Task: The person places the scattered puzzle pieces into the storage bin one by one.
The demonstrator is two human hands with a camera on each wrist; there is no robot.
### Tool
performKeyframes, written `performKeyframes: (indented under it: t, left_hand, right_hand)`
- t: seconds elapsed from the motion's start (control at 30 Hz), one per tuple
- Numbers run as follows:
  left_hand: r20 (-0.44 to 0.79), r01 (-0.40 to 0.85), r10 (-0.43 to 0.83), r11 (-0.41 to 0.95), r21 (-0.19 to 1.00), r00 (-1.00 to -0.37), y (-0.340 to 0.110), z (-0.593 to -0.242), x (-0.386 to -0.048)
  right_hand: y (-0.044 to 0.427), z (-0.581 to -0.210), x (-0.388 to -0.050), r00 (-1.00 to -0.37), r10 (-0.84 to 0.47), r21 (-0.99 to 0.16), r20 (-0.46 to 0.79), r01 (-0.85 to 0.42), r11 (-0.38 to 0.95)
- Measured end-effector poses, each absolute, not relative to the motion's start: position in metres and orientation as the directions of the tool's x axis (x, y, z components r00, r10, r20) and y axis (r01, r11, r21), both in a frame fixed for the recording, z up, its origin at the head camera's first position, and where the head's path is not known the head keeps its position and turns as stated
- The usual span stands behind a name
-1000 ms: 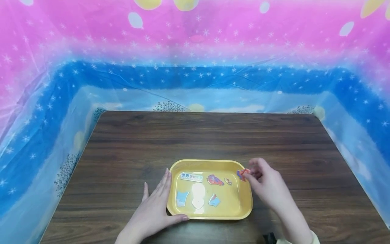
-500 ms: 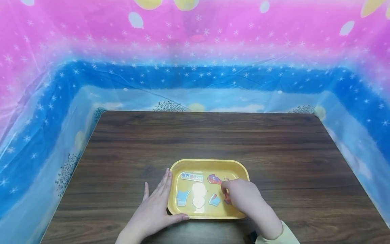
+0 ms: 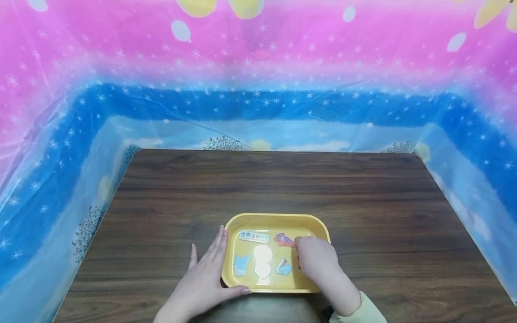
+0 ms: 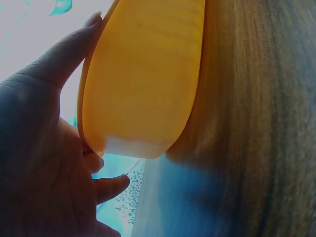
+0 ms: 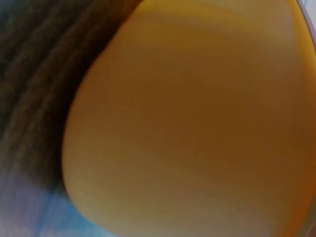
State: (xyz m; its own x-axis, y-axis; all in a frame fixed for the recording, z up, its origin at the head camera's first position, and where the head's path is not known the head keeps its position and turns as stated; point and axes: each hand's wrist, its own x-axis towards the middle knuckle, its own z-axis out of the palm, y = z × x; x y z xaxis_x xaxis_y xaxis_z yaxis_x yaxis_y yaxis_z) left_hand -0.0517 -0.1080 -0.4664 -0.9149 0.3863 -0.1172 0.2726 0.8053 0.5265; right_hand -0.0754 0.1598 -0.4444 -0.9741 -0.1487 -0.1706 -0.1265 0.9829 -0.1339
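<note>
My left hand (image 3: 203, 273) lies with straight fingers along the left wall of a yellow tray (image 3: 278, 288), its thumb at the front corner. In the left wrist view the thumb and fingers rest against the tray's outer wall. My right hand (image 3: 319, 260) reaches into the tray's right side, fingers bent down; it pinches a small red puzzle piece, nearly all hidden beneath the hand. Beside its fingertips lies a red-and-purple piece (image 3: 284, 240). A pale blue piece with a red corner (image 3: 284, 268) sits nearer the front. In the right wrist view only the tray's wall shows clearly.
A white strip with printed characters (image 3: 254, 237) lies at the tray's back left, and a light blue piece (image 3: 241, 265) at its front left. Glare covers a pale piece (image 3: 263, 270). The tray stands on a dark wooden table (image 3: 274, 179) before a patterned cloth (image 3: 258, 103).
My right hand has moved left from the tray's right rim down into the tray, carrying the red puzzle piece. My left hand has stayed at the tray's left side.
</note>
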Motion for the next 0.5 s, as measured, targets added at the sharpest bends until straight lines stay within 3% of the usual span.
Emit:
performKeyframes:
  t: [0.2,0.5]
  left_hand:
    - [-0.113,0.273,0.385,0.806,0.525,-0.916,-0.107,-0.467,-0.052]
    - [-0.099,0.298,0.391,0.821,0.487,-0.915,-0.108,-0.466,-0.053]
  right_hand:
    - [0.163,-0.442,-0.074,-0.977,-0.152,-0.159,-0.152,-0.128,0.979]
    - [0.197,-0.425,-0.067,-0.998,-0.066,-0.468,0.010,-0.063,0.882]
